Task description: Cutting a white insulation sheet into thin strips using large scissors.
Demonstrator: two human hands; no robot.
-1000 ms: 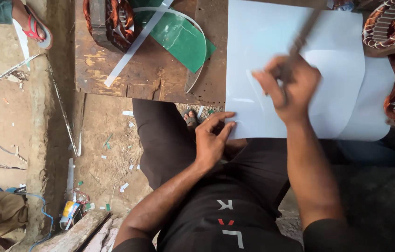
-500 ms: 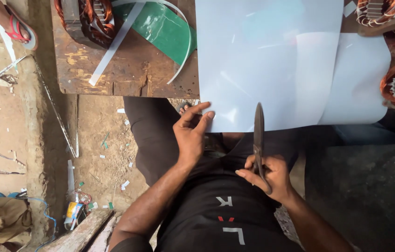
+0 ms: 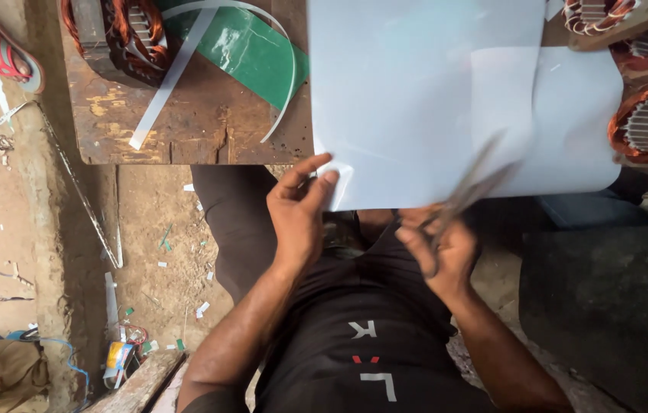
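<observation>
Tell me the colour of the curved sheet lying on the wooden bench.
Green, with a white edge strip; the curved sheet shows clearly in the head view.

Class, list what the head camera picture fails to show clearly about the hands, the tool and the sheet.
- Head view: the metal scissors in the right hand are motion-blurred; blade opening unreadable.
- The large white paper sheet is cut off by the top edge.
- The sheet hides the wooden bench beneath.
- Left hand: its thumb is behind the sheet's corner.
- Copper-wound motor stators are cropped on the right.

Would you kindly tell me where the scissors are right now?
In the head view, the scissors are in the right hand, lower right of centre, blades blurred over the white sheet's near edge.
</observation>
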